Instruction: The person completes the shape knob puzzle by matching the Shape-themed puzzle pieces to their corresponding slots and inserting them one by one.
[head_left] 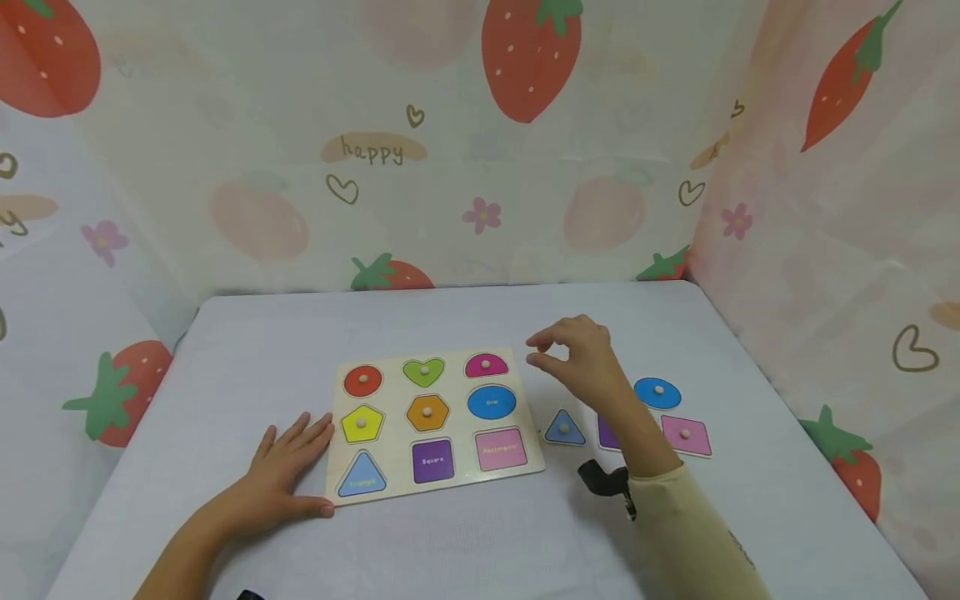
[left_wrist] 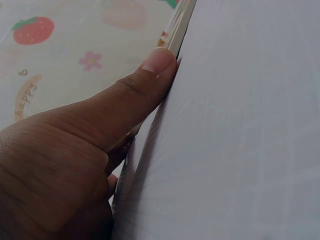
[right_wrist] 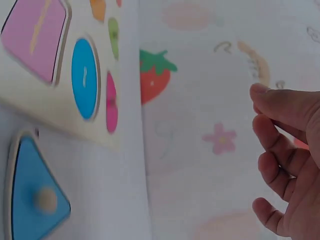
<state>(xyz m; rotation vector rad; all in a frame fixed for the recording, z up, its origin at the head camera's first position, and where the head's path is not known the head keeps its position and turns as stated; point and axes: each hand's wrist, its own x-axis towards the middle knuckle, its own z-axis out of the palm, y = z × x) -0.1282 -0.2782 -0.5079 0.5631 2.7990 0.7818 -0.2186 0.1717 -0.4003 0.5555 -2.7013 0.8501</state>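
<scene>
A wooden shape puzzle board (head_left: pixel 395 408) lies on the white table (head_left: pixel 480 533). Its red circle (head_left: pixel 363 380), green heart (head_left: pixel 423 371), magenta semicircle (head_left: pixel 486 365), yellow pentagon (head_left: pixel 362 423) and orange hexagon (head_left: pixel 427 412) hold knobbed pieces. The oval slot (head_left: pixel 491 402), triangle, square and rectangle slots are bare. My left hand (head_left: pixel 288 467) lies flat on the table, thumb (left_wrist: pixel 150 75) against the board's edge (left_wrist: pixel 180 25). My right hand (head_left: pixel 573 358) hovers just right of the board, fingers loosely curled, holding nothing. In the right wrist view that right hand (right_wrist: pixel 285 150) is empty too.
Loose pieces lie right of the board: a blue triangle (head_left: pixel 564 427), a blue oval (head_left: pixel 657 392), a pink rectangle (head_left: pixel 686 434) and a purple square (head_left: pixel 607 435) partly hidden by my forearm. Strawberry-print curtains (head_left: pixel 480 150) wall in the table on three sides.
</scene>
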